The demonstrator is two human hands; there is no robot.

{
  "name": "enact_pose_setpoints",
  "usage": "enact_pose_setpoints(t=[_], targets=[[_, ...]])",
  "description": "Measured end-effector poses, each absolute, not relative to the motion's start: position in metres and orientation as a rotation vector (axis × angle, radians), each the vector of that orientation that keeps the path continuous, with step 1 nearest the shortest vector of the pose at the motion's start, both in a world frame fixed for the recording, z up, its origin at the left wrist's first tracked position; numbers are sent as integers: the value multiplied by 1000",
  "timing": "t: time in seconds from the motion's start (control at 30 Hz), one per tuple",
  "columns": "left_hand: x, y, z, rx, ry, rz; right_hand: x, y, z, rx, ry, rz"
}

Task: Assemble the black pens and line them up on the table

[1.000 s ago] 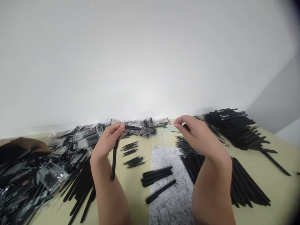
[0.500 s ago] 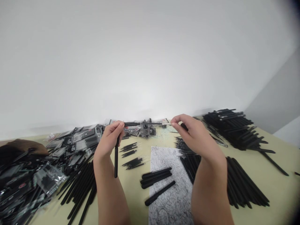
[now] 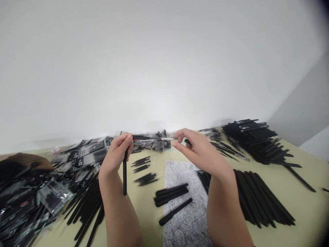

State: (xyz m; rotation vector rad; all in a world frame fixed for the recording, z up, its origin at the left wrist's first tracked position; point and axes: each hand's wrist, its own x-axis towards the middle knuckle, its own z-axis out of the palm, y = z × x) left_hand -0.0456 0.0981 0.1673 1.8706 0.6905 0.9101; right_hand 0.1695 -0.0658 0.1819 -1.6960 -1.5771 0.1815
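My left hand (image 3: 118, 151) pinches a black pen front section (image 3: 141, 137), held level. A thin refill (image 3: 160, 138), with a pale end, sticks out of it to the right. From the same hand a black pen barrel (image 3: 124, 178) hangs downward. The thumb and forefinger of my right hand (image 3: 196, 147) close around the refill's pale end. Tucked in the right palm is a short black piece (image 3: 188, 142), mostly hidden by the fingers; its kind cannot be made out.
Packaged refills (image 3: 89, 151) heap up on the left beside loose black barrels (image 3: 87, 206). Small refill bundles (image 3: 146, 179) lie mid-table. Several pens (image 3: 171, 195) rest partly on a scribbled sheet (image 3: 185, 223). More barrels (image 3: 262, 199) and a large pen pile (image 3: 249, 140) are right.
My right hand has moved left, closer to my left hand, and less of the refill shows between them. My left hand has shifted slightly left.
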Motion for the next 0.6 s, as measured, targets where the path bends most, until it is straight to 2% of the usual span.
enact_pose_setpoints(t=[0.2,0.6], targets=[[-46,95,171,1883,717,888,172,-62,177,-1761,-1637,311],[-38,91,174,2066,699,796,162,-54,178,-1760,-1735,326]])
